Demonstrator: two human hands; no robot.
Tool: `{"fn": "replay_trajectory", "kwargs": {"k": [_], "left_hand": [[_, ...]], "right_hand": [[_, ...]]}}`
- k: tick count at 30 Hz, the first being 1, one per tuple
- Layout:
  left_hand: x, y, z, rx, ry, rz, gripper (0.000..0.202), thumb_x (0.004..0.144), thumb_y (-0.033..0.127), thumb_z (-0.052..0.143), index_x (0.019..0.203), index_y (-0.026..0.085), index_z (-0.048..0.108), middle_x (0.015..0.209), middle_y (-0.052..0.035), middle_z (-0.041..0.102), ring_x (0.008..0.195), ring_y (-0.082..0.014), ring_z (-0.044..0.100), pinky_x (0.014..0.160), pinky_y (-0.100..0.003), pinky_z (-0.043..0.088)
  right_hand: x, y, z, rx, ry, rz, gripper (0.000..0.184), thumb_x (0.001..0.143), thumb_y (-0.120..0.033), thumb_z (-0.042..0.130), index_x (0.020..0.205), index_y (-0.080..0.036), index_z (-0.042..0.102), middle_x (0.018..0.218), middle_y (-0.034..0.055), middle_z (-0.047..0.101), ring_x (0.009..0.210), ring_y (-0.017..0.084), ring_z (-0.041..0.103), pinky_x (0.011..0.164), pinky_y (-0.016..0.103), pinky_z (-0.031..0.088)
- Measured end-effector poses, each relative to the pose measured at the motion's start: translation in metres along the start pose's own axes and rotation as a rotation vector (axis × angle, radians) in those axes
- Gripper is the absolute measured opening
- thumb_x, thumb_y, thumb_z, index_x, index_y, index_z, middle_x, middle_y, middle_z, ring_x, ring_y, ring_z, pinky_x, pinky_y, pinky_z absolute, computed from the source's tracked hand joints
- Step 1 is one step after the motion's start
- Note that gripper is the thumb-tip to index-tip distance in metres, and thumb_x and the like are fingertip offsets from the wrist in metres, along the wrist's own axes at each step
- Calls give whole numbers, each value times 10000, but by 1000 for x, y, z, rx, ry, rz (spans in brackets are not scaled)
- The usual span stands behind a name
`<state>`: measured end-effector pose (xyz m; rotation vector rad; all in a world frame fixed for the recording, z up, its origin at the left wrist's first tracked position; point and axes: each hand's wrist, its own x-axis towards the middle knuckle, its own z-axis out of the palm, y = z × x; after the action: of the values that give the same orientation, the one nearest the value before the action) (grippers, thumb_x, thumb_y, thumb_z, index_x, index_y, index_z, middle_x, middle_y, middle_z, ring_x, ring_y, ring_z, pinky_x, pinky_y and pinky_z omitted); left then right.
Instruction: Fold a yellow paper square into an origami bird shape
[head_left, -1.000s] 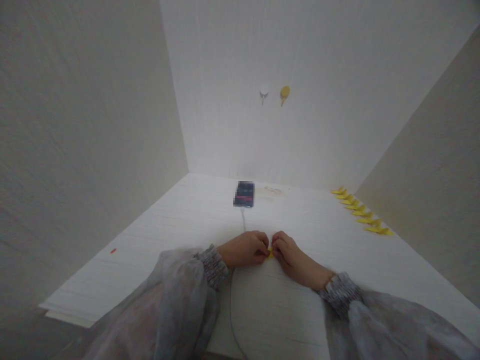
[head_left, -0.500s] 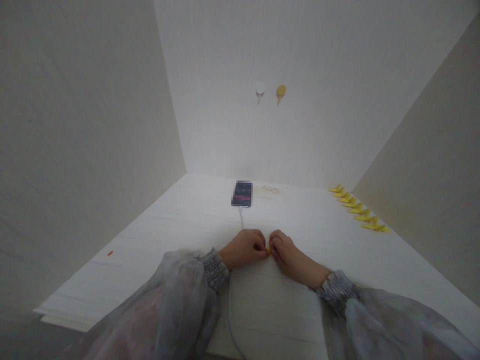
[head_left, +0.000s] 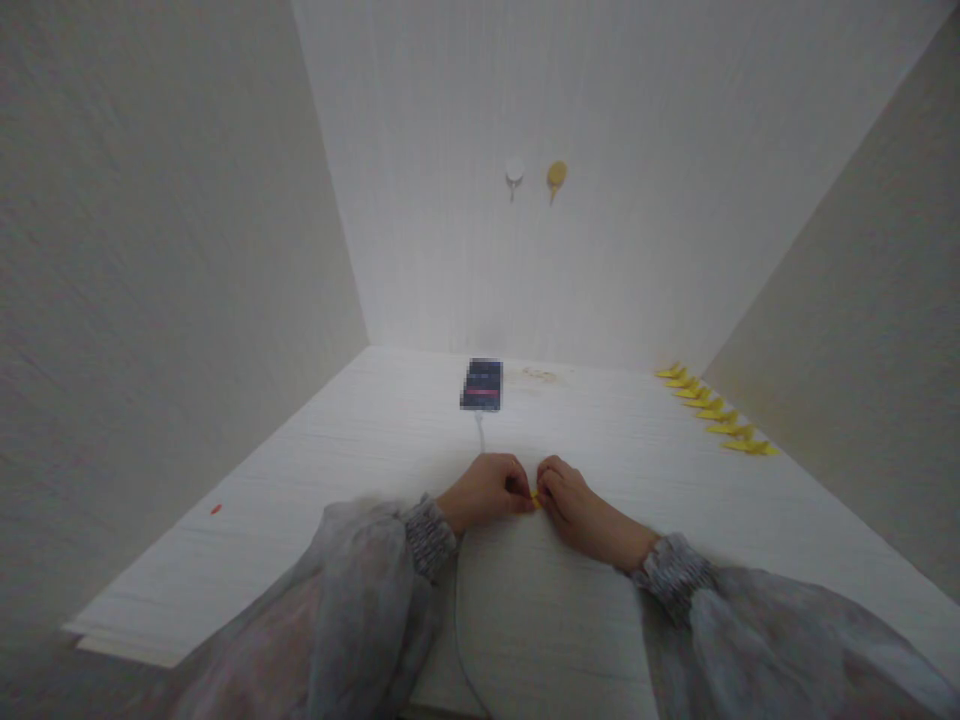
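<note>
Over the middle of the white table, my left hand (head_left: 491,490) and my right hand (head_left: 566,505) meet with fingers pinched. A tiny bit of yellow folded paper (head_left: 535,499) shows between the fingertips, and both hands grip it. Most of the paper is hidden by the fingers, so its shape cannot be made out. At the right edge of the table, several yellow folded paper figures (head_left: 716,410) with raised points stand in a slanting row, away from my hands.
A phone (head_left: 482,385) with a blurred screen lies near the back wall. Its white cable (head_left: 458,620) runs under my left arm toward the front edge. A small orange scrap (head_left: 216,509) lies at the left. White and yellow hooks (head_left: 556,175) are on the back wall.
The view has shifted slightly. My hands keep almost the same pose around the yellow paper, and slightly more of it shows between the fingertips.
</note>
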<state>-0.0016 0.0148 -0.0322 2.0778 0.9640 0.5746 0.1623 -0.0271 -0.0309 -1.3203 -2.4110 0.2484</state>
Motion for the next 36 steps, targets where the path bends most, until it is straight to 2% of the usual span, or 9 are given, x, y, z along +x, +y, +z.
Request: {"fn": "replay_trajectory", "kwargs": {"k": [20,31,36], "left_hand": [[1,5,-2,7,-27,-41,200,553,297,633,659,133,595,647,-1,582,581,-100,512,529,-201,386],[0,-2,1,84,-15,29,154,536,274,654,588,138,604,657,14,534,571,-80,472,517,-188,357],[-1,-4,1,93,-16,27,150,531,269,658,573,137,600,658,13,538,575,-80,472,524,-187,358]], "right_hand": [[3,0,2,54,25,45,130,721,-48,374,710,-173,407,802,58,454,747,164,436,667,319,386],[4,7,1,294,6,32,167,649,-26,396,639,-193,386,706,5,439,655,131,417,596,263,384],[5,13,4,374,8,31,135,695,-91,404,614,-197,383,696,6,438,647,132,419,593,259,383]]}}
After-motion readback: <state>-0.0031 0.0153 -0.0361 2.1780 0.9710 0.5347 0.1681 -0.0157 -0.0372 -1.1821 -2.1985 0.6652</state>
